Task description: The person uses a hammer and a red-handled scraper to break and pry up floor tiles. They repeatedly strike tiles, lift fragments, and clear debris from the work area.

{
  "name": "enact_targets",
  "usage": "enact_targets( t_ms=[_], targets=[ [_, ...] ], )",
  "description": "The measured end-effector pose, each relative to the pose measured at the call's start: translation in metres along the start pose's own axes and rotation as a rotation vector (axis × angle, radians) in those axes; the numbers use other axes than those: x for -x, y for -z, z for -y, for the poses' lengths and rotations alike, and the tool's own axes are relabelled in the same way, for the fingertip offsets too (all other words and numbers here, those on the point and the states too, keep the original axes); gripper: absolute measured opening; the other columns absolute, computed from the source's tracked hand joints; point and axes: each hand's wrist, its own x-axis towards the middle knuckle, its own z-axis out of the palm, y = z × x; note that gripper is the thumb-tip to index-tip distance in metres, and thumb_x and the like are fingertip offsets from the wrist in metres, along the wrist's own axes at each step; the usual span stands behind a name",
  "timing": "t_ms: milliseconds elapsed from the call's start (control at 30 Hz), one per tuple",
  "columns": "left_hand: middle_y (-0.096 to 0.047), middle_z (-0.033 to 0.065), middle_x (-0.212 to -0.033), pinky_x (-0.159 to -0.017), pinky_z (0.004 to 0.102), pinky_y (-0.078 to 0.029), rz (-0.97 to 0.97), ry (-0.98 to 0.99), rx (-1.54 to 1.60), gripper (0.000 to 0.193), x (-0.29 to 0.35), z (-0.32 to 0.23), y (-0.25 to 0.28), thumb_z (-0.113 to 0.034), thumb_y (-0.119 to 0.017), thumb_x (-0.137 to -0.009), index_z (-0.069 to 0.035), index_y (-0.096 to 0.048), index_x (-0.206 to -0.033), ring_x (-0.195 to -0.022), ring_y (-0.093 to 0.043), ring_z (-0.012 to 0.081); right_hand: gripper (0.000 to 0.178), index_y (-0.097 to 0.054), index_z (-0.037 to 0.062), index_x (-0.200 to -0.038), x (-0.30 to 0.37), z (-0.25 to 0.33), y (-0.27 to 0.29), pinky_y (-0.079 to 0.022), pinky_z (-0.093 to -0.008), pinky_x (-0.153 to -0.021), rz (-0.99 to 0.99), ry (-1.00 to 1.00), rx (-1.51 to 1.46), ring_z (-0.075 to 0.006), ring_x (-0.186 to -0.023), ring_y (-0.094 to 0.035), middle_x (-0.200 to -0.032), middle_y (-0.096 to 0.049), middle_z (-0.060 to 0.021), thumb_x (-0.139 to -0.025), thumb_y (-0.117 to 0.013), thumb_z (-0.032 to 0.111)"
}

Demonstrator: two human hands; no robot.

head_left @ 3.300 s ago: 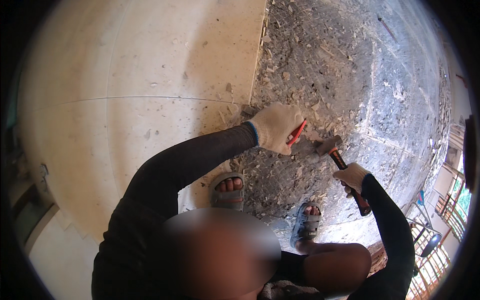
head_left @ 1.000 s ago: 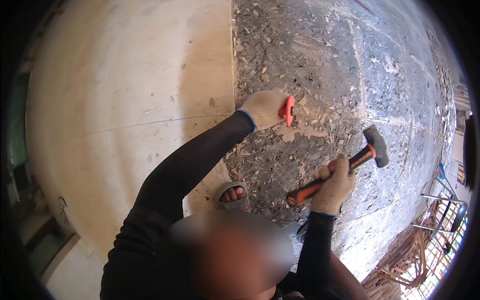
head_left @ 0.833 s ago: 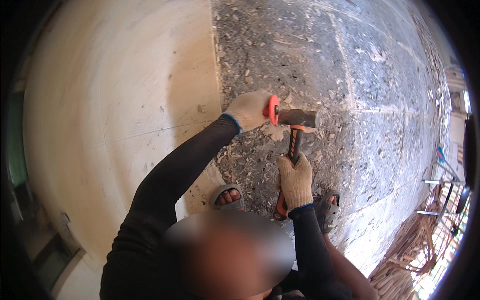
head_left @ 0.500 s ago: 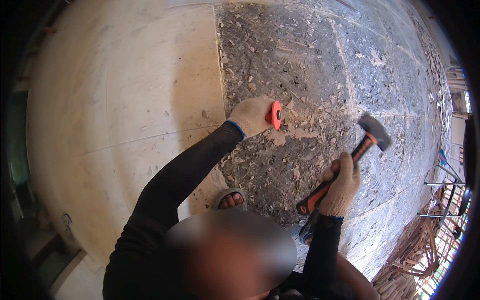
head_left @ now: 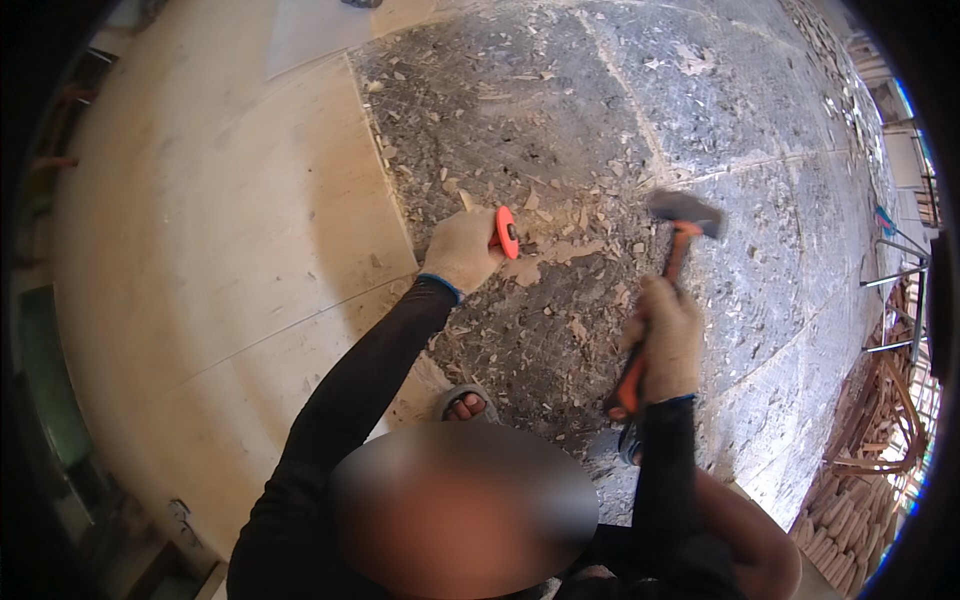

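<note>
My left hand (head_left: 463, 250), in a pale knit glove with a blue cuff, is closed around a chisel (head_left: 507, 233). Of the chisel, the orange-red round guard and dark struck end show; its shank and tip are hidden by the hand and guard. To the right, my right hand (head_left: 670, 345) wears a similar glove and grips a club hammer (head_left: 686, 213) by its black-and-orange handle. The hammer's dark head points away from me and stands apart from the chisel. Beside the left hand lies the edge of pale floor tiles (head_left: 300, 240).
Rough grey floor (head_left: 560, 340) strewn with chips and broken flakes spreads ahead and right. My sandalled foot (head_left: 466, 405) rests near the tile edge. At the far right are a metal-legged stand (head_left: 900, 275) and a pile of wooden pieces (head_left: 840, 530).
The view has shifted, so the floor and left hand appear farther left. My right hand has swung the hammer leftward and away from me, its handle now more upright. Both grips remain.
</note>
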Motion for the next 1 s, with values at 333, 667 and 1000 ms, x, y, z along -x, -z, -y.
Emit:
enact_targets(
  t_ms=[333, 667, 1000],
  targets=[
    [-0.071, 0.0189, -0.104, -0.086, 0.0524, -0.056, 0.004, 0.006, -0.024, 0.026, 0.002, -0.001, 0.0, -0.025, -0.079, -0.087, -0.006, -0.072, -0.103, -0.101, -0.07, 0.0418, 0.022, -0.057, 0.0058, -0.103, -0.01, -0.022, 0.008, -0.043, -0.0285, -0.049, -0.018, -0.025, -0.155, -0.0089, -0.055, -0.048, -0.075, -0.052, 0.0013, -0.103, -0.068, 0.025],
    [-0.073, 0.0159, -0.103, -0.088, 0.0522, -0.057, 0.01, 0.006, -0.093, 0.025, 0.0, -0.002, -0.004, -0.025, -0.082, -0.084, -0.01, -0.073, -0.102, -0.1, -0.071, 0.0388, 0.024, -0.059, 0.0033, -0.101, 0.014, -0.078, -0.06, -0.051, -0.0324, -0.047, 0.393, -0.174, 0.113, -0.0136, -0.053, -0.056, -0.078, -0.057, -0.0024, -0.099, -0.072, 0.023],
    [-0.073, 0.0151, -0.101, -0.088, 0.0532, -0.056, 0.012, -0.009, -0.094, 0.023, 0.006, -0.001, -0.004, -0.025, -0.082, -0.084, -0.011, -0.073, -0.1, -0.098, -0.072, 0.0389, 0.022, -0.057, 0.0041, -0.1, -0.003, -0.083, -0.06, -0.049, -0.0326, -0.047, 0.272, -0.127, -0.028, -0.0132, -0.053, -0.056, -0.076, -0.056, -0.0023, -0.1, -0.069, 0.022]
  ],
)
